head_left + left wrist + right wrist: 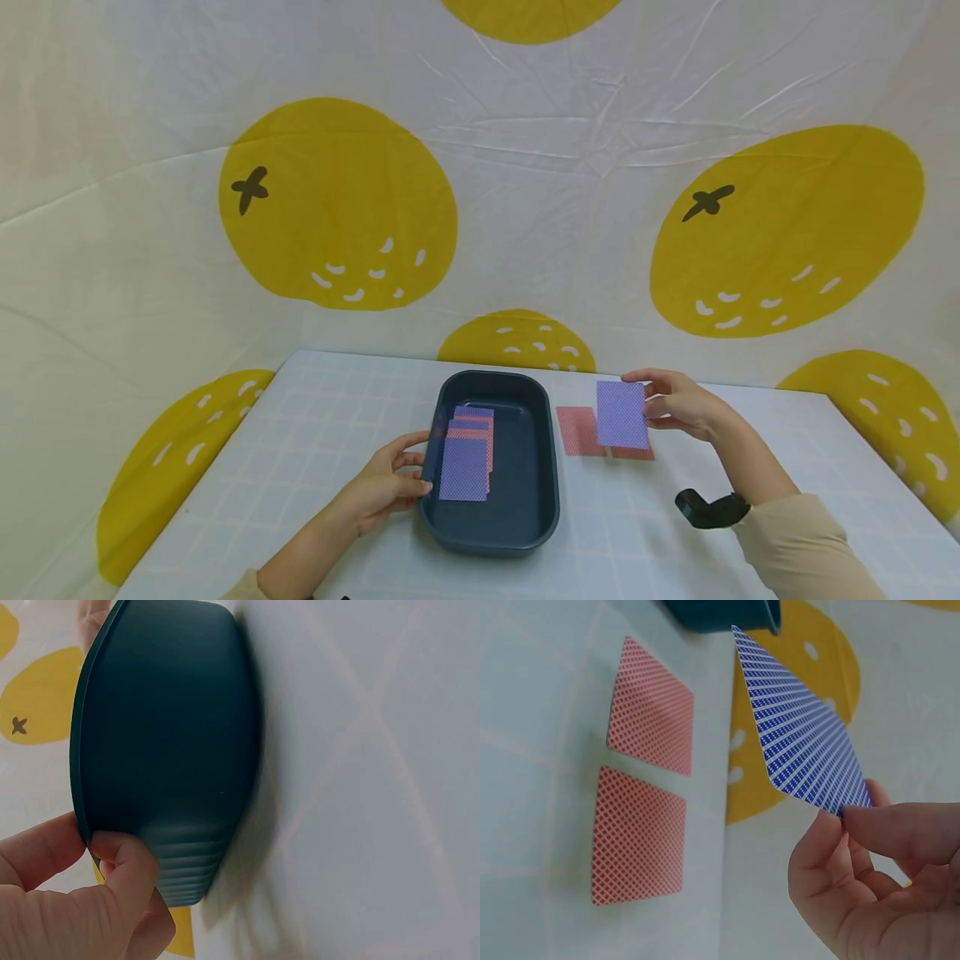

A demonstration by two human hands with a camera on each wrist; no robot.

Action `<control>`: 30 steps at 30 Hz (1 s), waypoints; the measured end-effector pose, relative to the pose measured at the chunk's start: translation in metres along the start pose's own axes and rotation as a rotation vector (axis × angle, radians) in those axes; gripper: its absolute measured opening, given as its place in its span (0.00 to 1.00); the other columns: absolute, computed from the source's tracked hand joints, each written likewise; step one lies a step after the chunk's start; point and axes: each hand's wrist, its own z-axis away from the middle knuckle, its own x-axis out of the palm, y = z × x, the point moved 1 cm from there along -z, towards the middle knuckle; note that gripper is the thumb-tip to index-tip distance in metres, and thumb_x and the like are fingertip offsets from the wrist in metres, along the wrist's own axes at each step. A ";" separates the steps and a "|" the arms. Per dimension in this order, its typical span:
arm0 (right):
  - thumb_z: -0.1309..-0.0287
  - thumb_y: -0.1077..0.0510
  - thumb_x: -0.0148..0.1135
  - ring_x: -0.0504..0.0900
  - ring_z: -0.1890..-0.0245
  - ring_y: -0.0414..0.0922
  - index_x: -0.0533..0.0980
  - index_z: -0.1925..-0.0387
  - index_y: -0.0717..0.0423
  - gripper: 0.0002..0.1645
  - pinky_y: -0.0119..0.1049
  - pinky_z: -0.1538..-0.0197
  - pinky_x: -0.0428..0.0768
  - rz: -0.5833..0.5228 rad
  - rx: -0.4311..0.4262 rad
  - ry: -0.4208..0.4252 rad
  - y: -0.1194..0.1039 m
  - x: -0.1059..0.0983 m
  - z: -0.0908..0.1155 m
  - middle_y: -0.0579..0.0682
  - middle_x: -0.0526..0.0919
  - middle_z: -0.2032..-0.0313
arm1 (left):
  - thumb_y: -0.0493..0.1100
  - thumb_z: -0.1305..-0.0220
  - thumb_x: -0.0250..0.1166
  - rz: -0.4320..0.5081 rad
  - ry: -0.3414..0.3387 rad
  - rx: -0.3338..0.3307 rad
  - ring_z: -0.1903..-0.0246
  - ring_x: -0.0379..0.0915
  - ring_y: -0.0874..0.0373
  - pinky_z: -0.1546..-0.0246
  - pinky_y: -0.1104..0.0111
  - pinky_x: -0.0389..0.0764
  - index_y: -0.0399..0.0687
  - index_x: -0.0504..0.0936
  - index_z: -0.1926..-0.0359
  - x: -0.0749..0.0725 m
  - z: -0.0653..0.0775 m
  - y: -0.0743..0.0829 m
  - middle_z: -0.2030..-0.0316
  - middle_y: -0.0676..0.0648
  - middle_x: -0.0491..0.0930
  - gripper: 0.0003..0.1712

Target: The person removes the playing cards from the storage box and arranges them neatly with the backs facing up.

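White backdrop printed with large yellow fruit shapes is filling the upper part of the head view, and below it a pale checked tabletop is spreading across the lower part. Near the lower centre a dark blue-green tray is standing on this surface, with overlapping blue and red patterned cards lying inside, toward its left side. At the tray's left edge the left hand is gripping the rim between curled fingers and thumb. Right of the tray, the right hand is pinching a single blue card by its right edge, thumb and fingers nearly closed together on it. That card is hanging clear of the tabletop, just left of the right hand and well apart from the left, with the tray lying between. In the head view it is partly covering two red cards, which are lying side by side on the tabletop. Behind the right hand, a dark strap is circling the wrist beside a beige sleeve.
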 end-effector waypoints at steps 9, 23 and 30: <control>0.47 0.73 0.50 0.68 0.57 0.53 0.58 0.37 0.69 0.34 0.39 0.59 0.75 0.047 0.054 0.057 0.011 -0.010 0.007 0.63 0.65 0.53 | 0.23 0.49 0.60 -0.017 0.000 0.002 0.65 0.68 0.57 0.68 0.67 0.73 0.36 0.54 0.32 -0.002 0.002 0.000 0.56 0.39 0.65 0.43; 0.48 0.75 0.49 0.64 0.51 0.61 0.58 0.38 0.69 0.33 0.47 0.55 0.75 0.113 0.212 0.119 0.040 -0.031 0.007 0.71 0.60 0.48 | 0.22 0.48 0.60 -0.009 0.012 -0.013 0.65 0.68 0.56 0.68 0.67 0.73 0.37 0.54 0.32 -0.002 0.001 0.000 0.55 0.38 0.65 0.43; 0.55 0.76 0.49 0.67 0.57 0.59 0.60 0.41 0.73 0.33 0.43 0.62 0.74 0.203 0.229 0.184 0.058 -0.042 0.003 0.70 0.63 0.53 | 0.22 0.48 0.60 -0.026 0.022 -0.014 0.66 0.67 0.56 0.69 0.67 0.73 0.37 0.55 0.33 -0.001 -0.001 0.001 0.55 0.38 0.65 0.42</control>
